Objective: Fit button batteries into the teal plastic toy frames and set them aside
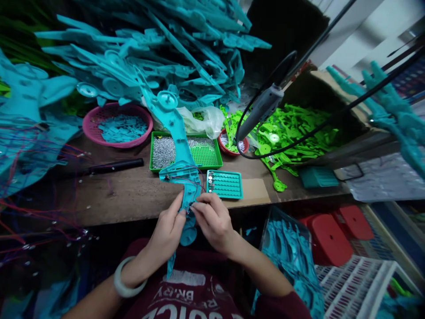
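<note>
And here's the left hand [168,228], clamped firmly around the turquoise plastic part [181,135], which slants over the front edge of the wooden bench [122,201] towards the green tray [219,160]! The right hand [212,217] bunches its fingers against the part's lower section; whatever they grip there, one cannot tell.

Maroon shirt [212,266] with white lettering [186,295], pale bangle [118,280] on left wrist [135,271].
</note>
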Tool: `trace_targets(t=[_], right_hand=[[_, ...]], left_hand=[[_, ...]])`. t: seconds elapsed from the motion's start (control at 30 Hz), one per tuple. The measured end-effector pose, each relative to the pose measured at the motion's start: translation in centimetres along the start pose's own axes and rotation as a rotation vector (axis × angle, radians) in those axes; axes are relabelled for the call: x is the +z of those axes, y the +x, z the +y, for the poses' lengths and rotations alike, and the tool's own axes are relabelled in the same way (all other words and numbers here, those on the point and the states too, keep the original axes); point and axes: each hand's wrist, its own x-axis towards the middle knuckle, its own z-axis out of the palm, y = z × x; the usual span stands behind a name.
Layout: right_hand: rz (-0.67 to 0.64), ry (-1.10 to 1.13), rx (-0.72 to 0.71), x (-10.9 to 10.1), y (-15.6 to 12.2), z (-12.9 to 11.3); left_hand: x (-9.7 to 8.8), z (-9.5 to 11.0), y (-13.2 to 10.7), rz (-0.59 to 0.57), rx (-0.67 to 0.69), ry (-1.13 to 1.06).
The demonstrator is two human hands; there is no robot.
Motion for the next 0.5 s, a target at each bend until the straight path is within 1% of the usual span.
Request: trace_targets(t=[0.1,0.17,0.2,0.27,0.3,0.33,0.4,0.43,0.5], right_hand=[[0.058,-0.096,-0.068,0.5,-0.8,-0.2],[0.091,-0.119,-0.088,0.1,-0.8,0.5],[0.120,-0.119,-0.055,-0.3,-0.5,1.2],[0.146,-0.134,0.082,-1.3,0.5,3.5],[0.123,-0.156,0.166,-1.8,1.2,4.9],[0.067,-0.185,0.247,-2.2,1.9,6.4],[-0.102,-0.238,0.390,-2.6,3.2,9.1],[-0.182,-0.252,0.460,-2.6,3.6,10.1],[-0.289,-0.256,0.572,-2.1,4.2,11.4]], left_hand=[[0.0,0.0,-0.2,-0.003,0.000,-0.053],[-0.1,0.1,-0.2,0.005,-0.047,-0.103],[0.0,0.1,-0.2,0.003,-0.092,-0.136],[0.0,0.2,-0.2,-0.009,-0.186,-0.216],[0.0,0.3,-0.2,-0.012,-0.217,-0.252],[0.1,0.4,-0.2,-0.012,-0.233,-0.279],[0.2,0.5,-0.2,-0.009,-0.236,-0.301],[0.2,0.5,-0.2,-0.007,-0.236,-0.299],[0.3,0.6,-0.3,-0.005,-0.238,-0.289]])
